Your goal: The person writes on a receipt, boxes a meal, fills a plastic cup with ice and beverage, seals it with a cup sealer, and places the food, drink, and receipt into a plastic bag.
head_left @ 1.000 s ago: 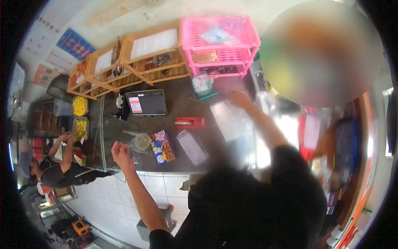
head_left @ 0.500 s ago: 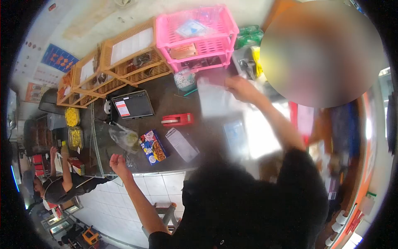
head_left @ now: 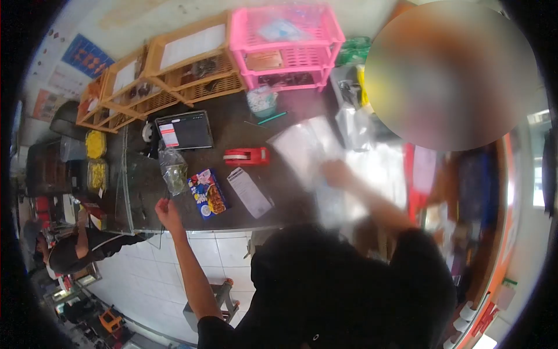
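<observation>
The small bag was seen just beyond the left hand, its long axis pointed away from the curled fingers, while the large bag was overlapped at its near edge by the blurred right hand, neither hand's grip being discernible.

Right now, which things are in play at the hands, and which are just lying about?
Likely in play:
- clear bag, at the left hand
- pale sheet, at the right hand; blurred, grip unclear

Lying about:
- red tape dispenser
- blue box
- printed white slip
- tablet
- green stick
</observation>
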### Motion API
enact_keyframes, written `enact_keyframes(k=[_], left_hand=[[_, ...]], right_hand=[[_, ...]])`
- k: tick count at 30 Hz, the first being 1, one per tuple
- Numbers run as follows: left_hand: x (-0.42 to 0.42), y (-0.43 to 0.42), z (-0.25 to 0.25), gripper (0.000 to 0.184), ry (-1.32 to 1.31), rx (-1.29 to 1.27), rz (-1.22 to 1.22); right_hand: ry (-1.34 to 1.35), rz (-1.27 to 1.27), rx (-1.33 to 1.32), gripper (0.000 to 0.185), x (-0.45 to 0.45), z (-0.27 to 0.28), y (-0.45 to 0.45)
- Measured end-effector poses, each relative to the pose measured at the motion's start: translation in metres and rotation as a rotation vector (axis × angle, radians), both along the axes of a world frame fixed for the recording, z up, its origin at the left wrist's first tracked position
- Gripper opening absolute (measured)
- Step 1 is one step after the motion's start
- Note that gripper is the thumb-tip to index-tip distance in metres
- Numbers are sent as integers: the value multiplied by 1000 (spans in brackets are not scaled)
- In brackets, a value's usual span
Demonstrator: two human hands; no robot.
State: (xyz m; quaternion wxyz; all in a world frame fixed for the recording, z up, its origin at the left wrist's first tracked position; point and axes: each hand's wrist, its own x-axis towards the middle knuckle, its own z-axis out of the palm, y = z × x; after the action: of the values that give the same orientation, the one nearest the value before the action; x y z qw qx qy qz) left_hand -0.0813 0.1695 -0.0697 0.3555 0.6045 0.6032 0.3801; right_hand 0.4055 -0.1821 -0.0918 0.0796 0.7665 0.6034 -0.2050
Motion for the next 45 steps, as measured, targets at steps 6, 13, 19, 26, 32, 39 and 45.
enact_keyframes(k=[6, 13, 19, 26, 32, 39, 45], left_hand=[[35, 51, 15, 39, 423, 257, -57], [76, 142, 11, 47, 603, 147, -1], [104, 173, 2, 43, 904, -168, -44], [62, 116, 26, 18, 580, 89, -6], [13, 60, -13, 14, 618, 175, -1], [-18, 119, -81, 13, 53, 10, -91], [53, 106, 18, 25, 468, 16, -120]], right_hand=[[7, 0, 29, 19, 35, -12, 65], [-179, 400, 188, 14, 55, -138, 45], [306, 359, 9, 20, 91, -138, 18], [-151, 30, 42, 15, 70, -6, 23], [73, -137, 449, 15, 60, 81, 43], [333, -257, 415, 26, 79, 157, 83], [340, -230, 509, 27, 101, 220, 101]])
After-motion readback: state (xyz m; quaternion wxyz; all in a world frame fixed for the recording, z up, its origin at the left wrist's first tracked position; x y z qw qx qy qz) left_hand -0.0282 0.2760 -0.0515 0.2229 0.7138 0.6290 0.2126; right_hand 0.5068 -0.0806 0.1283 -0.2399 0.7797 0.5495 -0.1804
